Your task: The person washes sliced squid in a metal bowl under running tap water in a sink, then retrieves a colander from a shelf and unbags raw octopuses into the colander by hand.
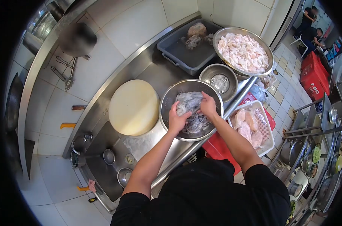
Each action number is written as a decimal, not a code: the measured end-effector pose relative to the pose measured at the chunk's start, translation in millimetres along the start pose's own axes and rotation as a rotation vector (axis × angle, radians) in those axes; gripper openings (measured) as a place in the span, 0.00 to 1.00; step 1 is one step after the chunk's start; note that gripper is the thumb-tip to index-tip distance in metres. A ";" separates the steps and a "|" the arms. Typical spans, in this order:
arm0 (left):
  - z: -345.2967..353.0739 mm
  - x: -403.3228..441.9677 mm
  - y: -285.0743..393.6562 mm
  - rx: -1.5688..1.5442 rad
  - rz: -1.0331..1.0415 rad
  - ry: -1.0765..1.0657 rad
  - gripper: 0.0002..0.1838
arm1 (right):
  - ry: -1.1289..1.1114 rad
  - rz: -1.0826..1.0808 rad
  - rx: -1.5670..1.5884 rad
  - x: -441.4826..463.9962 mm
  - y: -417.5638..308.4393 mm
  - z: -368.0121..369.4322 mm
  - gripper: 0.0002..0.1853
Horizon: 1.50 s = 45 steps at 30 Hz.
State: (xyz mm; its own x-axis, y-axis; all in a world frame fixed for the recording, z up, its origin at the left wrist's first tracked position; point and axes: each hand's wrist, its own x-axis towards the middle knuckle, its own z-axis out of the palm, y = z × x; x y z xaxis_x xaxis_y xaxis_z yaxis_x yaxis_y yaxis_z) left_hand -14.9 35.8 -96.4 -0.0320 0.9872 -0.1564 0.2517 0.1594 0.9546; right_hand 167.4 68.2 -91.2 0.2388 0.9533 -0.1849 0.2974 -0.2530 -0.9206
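Note:
A perforated metal colander (pixel 166 122) stands on the steel counter near its front edge. Over it, both my hands are closed around a bundle of grey, wet-looking skin-like pieces (pixel 189 101); its exact kind is unclear. My left hand (pixel 177 119) grips the bundle's lower left side, and my right hand (pixel 208 106) grips its right side. More dark grey pieces (pixel 196 125) lie in the colander below my hands. Touching distance behind it is a smaller steel bowl (pixel 208 77) with a drain-like pattern at its bottom.
A round white chopping block (pixel 133 107) sits left. Behind are a grey tub (pixel 171 56) with brownish lumps and a large bowl (pixel 270 56) of pale meat strips. A white basket (pixel 268 132) of raw meat rests on a red crate (pixel 220 148). Two people (pixel 310 28) are far right.

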 end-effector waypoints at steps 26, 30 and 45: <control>-53.2 34.6 124.3 0.675 0.297 -0.099 0.16 | 0.011 -0.303 -0.049 38.4 -65.3 -25.1 0.14; -67.7 28.5 151.9 0.423 -0.063 -0.354 0.21 | -0.274 -0.219 -0.011 39.2 -67.4 -41.9 0.21; -71.0 -3.4 105.0 0.780 0.443 0.041 0.09 | -0.391 -0.561 -0.414 10.1 -47.9 -36.2 0.32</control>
State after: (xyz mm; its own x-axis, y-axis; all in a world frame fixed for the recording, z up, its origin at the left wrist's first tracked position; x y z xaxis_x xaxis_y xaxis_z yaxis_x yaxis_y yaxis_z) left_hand -57.0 49.8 22.4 0.1935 0.9586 0.2091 0.8342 -0.2729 0.4792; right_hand 189.0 84.0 -36.5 -0.3669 0.9259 0.0897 0.6147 0.3136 -0.7237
